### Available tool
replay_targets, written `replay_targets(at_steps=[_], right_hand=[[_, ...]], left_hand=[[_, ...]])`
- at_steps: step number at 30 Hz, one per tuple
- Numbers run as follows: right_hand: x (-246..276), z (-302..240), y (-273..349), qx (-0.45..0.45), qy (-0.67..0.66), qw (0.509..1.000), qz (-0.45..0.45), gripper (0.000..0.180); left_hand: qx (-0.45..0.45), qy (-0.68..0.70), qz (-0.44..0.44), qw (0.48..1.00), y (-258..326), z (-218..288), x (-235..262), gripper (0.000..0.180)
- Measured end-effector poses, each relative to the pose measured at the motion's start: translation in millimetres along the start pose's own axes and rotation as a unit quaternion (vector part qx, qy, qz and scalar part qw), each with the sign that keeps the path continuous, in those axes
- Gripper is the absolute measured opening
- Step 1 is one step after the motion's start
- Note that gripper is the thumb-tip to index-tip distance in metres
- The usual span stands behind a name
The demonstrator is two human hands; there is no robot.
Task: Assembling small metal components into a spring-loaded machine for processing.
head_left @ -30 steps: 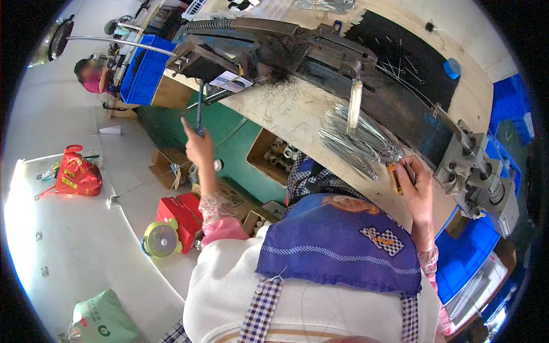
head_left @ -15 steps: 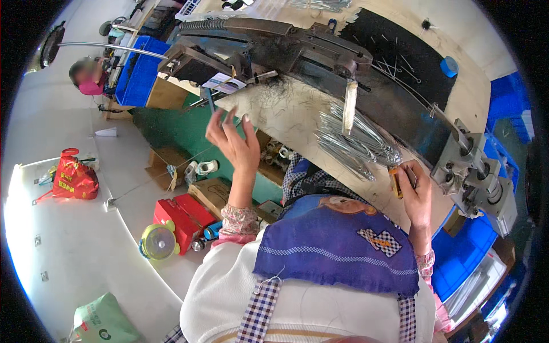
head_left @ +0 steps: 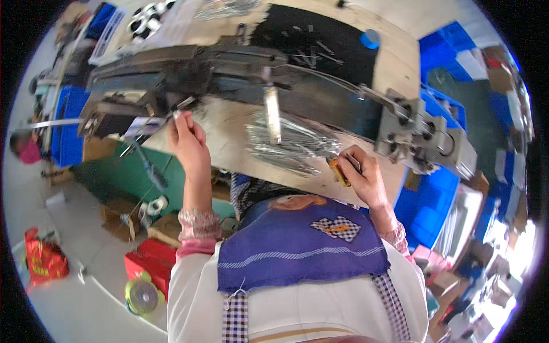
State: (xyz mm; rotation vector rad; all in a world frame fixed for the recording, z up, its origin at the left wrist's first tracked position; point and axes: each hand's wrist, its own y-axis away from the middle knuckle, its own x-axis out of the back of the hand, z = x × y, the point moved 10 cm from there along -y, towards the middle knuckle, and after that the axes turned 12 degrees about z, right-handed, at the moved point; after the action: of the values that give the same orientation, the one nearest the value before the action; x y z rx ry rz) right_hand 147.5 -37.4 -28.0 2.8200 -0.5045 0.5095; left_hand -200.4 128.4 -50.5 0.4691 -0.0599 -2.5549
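My left hand (head_left: 190,143) is raised at the dark metal bench machine (head_left: 211,71). Its fingers are curled together at a small bright metal end; whatever they pinch is too blurred to name. Beside that hand, a blue-grey handle (head_left: 154,174) slants down below the machine's left end. Over the bench's front edge, my right hand (head_left: 363,176) is closed around a small yellow-handled tool (head_left: 339,171), whose kind I cannot tell. Just left of the tool lies a heap of thin silvery metal wires (head_left: 286,150), partly under an upright pale bar (head_left: 272,114).
A black mat (head_left: 320,43) holds several loose wire pieces and a blue round roll (head_left: 370,39). At the bench's right end stands a metal clamp-like fixture (head_left: 420,131). Blue bins (head_left: 429,203) flank the bench. A red box (head_left: 150,260) and a green fan (head_left: 143,295) sit on the floor.
The view has swung right. My left hand has gone from spread fingers to curled ones at the machine. The blue-grey handle sits lower. My right hand keeps the yellow-handled tool.
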Motion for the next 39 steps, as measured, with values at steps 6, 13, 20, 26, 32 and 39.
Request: replay_targets(at_steps=[6, 13, 20, 26, 32, 39], right_hand=[[60, -41, -1, 0.066, -0.108, 0.989, 0.080, 0.012], [88, -69, 11, 0.114, -0.074, 0.981, 0.136, 0.013], [96, -109, -26, 0.147, -0.027, 0.981, 0.122, 0.017], [58, -159, -101, 0.378, 0.252, 0.882, 0.124, 0.027], [-31, -124, -133, 0.221, 0.186, 0.949, -0.124, 0.025], [-20, -119, -141, 0.118, 0.063, 0.968, -0.211, 0.032]], left_hand=[[0.228, -0.057, -0.537, 0.810, 202, -1, -195, 0.026], [0.362, -0.013, -0.388, 0.847, 187, -73, -207, 0.022], [0.327, 0.020, -0.329, 0.886, 168, -68, -212, 0.020], [0.206, 0.047, -0.267, 0.940, 143, -53, -192, 0.021], [0.231, 0.034, -0.272, 0.933, 150, -55, -188, 0.022], [0.233, 0.035, -0.306, 0.923, 147, -60, -188, 0.030]])
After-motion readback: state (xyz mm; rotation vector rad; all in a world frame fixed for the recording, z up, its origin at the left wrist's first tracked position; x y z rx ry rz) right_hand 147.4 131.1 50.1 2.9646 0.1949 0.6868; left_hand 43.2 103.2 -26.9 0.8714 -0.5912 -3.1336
